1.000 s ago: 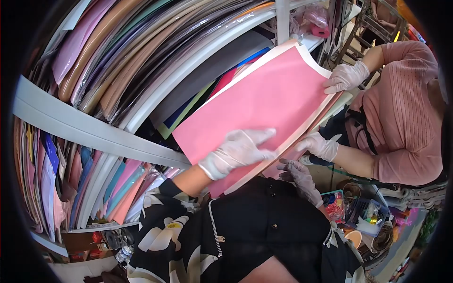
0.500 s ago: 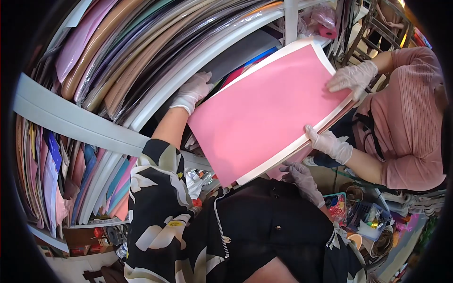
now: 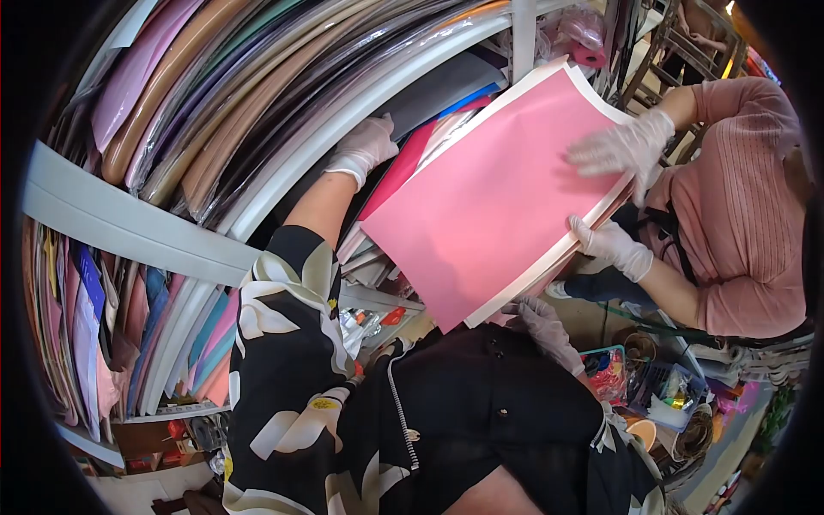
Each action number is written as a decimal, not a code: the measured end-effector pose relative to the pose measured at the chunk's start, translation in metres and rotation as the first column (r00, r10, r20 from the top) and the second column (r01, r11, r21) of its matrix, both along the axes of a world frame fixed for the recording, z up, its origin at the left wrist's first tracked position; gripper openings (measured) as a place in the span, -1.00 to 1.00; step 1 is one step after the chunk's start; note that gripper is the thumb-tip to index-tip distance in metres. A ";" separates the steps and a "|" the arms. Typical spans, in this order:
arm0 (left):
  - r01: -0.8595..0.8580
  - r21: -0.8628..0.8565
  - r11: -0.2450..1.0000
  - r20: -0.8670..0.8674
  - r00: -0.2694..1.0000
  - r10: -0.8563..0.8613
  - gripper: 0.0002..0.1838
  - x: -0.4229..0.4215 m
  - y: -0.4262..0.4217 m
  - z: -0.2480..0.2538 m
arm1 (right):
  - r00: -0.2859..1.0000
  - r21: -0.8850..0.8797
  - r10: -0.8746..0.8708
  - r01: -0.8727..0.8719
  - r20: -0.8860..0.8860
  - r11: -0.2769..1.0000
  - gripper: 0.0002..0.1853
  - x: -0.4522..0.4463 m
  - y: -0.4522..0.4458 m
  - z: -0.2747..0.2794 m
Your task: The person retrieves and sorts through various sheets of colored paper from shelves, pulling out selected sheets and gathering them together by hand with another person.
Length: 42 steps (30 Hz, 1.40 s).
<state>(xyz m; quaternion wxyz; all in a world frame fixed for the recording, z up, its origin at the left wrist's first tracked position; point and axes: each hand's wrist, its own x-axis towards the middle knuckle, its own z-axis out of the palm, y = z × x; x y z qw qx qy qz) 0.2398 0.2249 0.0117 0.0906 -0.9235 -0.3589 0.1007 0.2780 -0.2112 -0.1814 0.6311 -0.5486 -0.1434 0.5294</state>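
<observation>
My gloved left hand (image 3: pixel 365 150) reaches into the shelf, its fingers curled at the edge of the dark grey sheets (image 3: pixel 446 84). In front of me a stack of large paper sheets (image 3: pixel 506 197), pink on top with white edges below, slants out from the shelf. My gloved right hand (image 3: pixel 549 333) is at the stack's lower edge near my waist, its fingertips partly hidden beneath the paper. On the right a co-worker in a pink top grips the stack's near edge with one gloved hand (image 3: pixel 611 246). Their other gloved hand (image 3: pixel 627 148) is blurred over the pink sheet.
Packed sheets in clear sleeves (image 3: pixel 257 94) fill the upper shelf, with more coloured sheets (image 3: pixel 112 318) below. A pale shelf rail (image 3: pixel 137 215) crosses the left. Baskets of small goods (image 3: pixel 674 395) stand at lower right. A wooden ladder (image 3: pixel 687 56) is behind the co-worker.
The paper stack has shifted right, uncovering a red sheet and others on the shelf. My left hand moved slightly along the dark sheets. The co-worker's upper hand moved left over the paper.
</observation>
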 end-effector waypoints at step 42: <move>0.073 -0.113 0.991 -0.035 0.996 -0.078 -0.09 -0.006 0.006 0.019 | 0.997 -0.029 0.057 -0.056 0.043 0.998 -0.60 -0.004 -0.008 0.000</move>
